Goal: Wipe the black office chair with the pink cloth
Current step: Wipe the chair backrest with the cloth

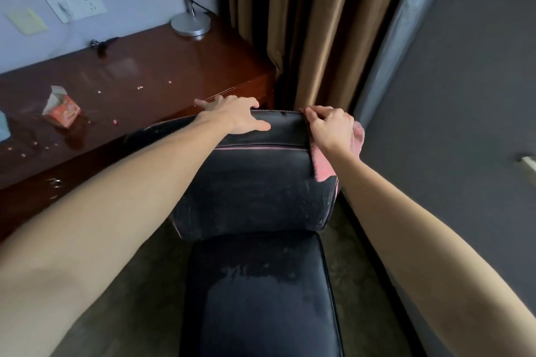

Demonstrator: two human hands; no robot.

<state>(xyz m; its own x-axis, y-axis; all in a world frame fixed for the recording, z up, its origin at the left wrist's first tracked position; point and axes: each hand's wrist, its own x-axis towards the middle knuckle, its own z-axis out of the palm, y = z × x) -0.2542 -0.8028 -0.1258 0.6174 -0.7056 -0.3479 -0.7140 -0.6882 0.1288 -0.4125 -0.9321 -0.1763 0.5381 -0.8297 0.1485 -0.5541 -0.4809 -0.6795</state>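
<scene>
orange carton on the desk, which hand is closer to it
Left. The left hand rests flat on the top of the chair back, on the side toward the orange carton. The right hand grips the pink cloth at the chair's far corner.

Left hand [235, 116] rests flat on the top edge of the black office chair [255, 191]; the tabletop [162, 66] edge stands just beyond its fingertips, blocking forward travel. Right hand [330, 127] grips the pink cloth [322, 165] at the backrest corner; the curtain [313, 23] hangs just beyond it, the grey wall [464, 81] near its right. Below both hands, the backrest face and seat [258, 298] lie open to passage.
</scene>
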